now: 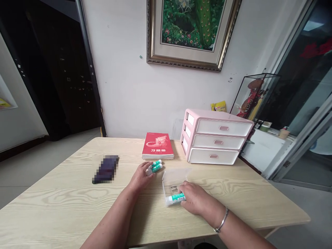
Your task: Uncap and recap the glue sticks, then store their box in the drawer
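Note:
My left hand (142,176) is closed around the near ends of two white-and-green glue sticks (156,167), which lie side by side on the table. To the right, my right hand (193,197) grips the end of another glue stick (177,197) at the near side of a clear plastic box (164,188). The box's lid (176,174) is raised at the back. A small printed label shows inside the box. My right fingertips are partly hidden behind the hand.
A red book (157,145) lies behind the glue sticks. At the back right stands a pink drawer unit (218,136) with white drawer fronts. A dark, blurred-out flat object (105,169) lies at the left of the wooden table (64,204).

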A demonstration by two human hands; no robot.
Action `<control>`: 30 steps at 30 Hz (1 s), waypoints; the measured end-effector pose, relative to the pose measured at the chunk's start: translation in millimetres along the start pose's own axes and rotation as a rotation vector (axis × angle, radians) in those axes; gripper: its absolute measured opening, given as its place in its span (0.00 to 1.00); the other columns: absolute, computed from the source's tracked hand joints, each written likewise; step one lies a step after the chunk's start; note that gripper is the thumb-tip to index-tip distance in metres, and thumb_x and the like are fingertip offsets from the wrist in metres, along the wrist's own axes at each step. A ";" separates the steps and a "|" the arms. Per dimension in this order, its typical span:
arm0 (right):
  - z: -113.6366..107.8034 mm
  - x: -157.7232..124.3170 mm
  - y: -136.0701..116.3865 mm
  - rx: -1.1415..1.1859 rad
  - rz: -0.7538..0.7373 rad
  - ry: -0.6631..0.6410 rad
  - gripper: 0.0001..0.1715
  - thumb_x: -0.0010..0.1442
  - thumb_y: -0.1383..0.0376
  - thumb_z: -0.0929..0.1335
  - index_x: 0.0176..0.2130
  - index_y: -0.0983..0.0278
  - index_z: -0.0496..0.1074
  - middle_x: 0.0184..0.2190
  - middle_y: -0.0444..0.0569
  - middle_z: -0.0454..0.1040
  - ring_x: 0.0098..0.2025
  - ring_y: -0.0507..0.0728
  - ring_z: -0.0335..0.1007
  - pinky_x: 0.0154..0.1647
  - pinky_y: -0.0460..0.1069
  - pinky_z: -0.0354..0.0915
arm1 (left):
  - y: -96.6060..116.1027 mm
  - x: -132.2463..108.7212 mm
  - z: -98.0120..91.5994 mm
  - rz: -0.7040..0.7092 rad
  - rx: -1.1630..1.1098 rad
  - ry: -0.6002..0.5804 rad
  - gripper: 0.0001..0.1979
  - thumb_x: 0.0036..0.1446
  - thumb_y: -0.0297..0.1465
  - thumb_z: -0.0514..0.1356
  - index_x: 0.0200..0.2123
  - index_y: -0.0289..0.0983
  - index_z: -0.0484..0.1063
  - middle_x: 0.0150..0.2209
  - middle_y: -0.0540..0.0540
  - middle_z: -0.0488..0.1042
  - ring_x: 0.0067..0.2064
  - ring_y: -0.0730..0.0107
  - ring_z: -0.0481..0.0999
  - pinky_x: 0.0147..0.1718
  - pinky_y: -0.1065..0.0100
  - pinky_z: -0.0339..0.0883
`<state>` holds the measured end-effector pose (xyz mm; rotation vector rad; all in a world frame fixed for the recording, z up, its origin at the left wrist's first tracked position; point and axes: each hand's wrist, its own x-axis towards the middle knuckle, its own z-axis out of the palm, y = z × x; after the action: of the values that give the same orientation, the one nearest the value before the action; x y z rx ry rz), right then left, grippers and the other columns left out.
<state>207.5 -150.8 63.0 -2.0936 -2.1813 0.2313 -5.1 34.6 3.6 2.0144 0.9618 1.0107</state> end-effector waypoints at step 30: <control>20.1 -5.5 -65.2 1.033 -0.004 0.166 0.19 0.61 0.58 0.67 0.48 0.66 0.74 0.32 0.48 0.76 0.34 0.56 0.71 0.37 0.50 0.67 | 88.4 -110.0 -28.9 0.181 -0.100 -0.343 0.14 0.64 0.38 0.57 0.51 0.45 0.73 0.47 0.46 0.76 0.45 0.65 0.75 0.41 0.70 0.68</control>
<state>140.0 -159.4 55.5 -1.4249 -1.4422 0.9055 -49.4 -94.3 50.3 2.1280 0.5456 0.7532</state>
